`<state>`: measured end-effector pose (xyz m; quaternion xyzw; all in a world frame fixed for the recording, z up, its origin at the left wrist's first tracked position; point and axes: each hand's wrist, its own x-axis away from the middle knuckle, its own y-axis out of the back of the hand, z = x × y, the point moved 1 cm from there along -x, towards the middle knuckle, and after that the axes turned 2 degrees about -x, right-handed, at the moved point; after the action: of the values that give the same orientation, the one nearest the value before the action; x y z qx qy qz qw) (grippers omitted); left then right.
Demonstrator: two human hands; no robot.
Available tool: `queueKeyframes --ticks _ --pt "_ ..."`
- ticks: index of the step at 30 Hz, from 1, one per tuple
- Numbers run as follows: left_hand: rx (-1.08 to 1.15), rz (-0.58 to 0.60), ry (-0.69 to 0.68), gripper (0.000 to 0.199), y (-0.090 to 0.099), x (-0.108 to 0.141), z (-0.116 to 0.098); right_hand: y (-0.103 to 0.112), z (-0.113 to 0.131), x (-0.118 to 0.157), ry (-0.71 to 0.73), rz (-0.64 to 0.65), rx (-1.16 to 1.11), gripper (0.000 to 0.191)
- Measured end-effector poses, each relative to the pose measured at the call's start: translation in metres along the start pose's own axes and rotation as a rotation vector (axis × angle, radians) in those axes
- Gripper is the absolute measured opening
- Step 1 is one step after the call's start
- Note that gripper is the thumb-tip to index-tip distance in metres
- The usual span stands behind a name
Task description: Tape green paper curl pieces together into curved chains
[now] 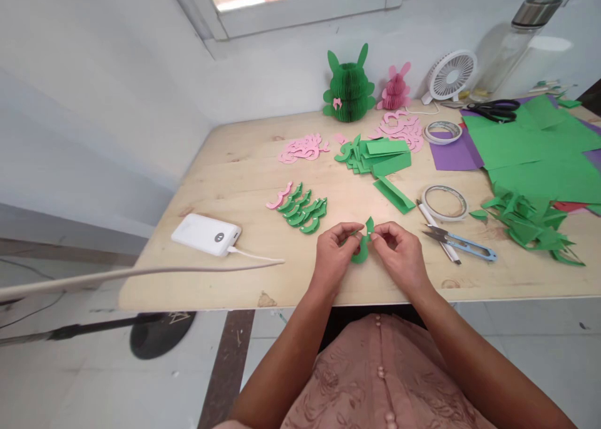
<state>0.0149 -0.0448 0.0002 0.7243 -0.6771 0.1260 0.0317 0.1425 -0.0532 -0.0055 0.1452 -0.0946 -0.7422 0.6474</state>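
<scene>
Near the table's front edge, my left hand [339, 247] pinches a small curved green paper piece [360, 253] from its left side. On the right side of the same piece, the fingers of my right hand [395, 246] are closed at its upper part, where a small white patch shows. To the left of my hands lie several scalloped green paper pieces [303, 210] with small white patches, beside a pink one [280, 195]. Folded green paper strips [387, 156] lie beyond my hands, with one folded strip [393, 195] nearer.
Right of my hands are snips [469, 244], a white pen [436, 228], a tape roll [444, 203] and green scraps [535, 225]. A power bank [206, 233] with a cable lies left. Green [350, 91] and pink [395, 91] paper figures, and a fan [451, 77], stand behind.
</scene>
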Motion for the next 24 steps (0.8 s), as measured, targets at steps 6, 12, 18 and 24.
queueKeyframes --ticks 6,12,18,24 --pt "-0.009 0.006 -0.002 0.017 0.0015 0.001 -0.0007 0.0008 -0.0005 -0.0006 -0.039 -0.004 -0.042 0.012" --pt "0.003 0.024 -0.007 0.02 0.0043 0.0031 -0.0009 0.002 -0.0021 -0.0009 -0.054 -0.021 -0.049 0.012" --pt "0.032 0.039 -0.005 0.017 0.0055 0.0033 0.0009 0.0021 -0.0038 -0.0009 -0.06 -0.027 -0.081 0.014" --pt "0.034 0.023 -0.023 0.013 0.0022 0.0049 0.0036 0.0022 -0.0058 -0.0017 -0.029 0.009 -0.069 0.018"
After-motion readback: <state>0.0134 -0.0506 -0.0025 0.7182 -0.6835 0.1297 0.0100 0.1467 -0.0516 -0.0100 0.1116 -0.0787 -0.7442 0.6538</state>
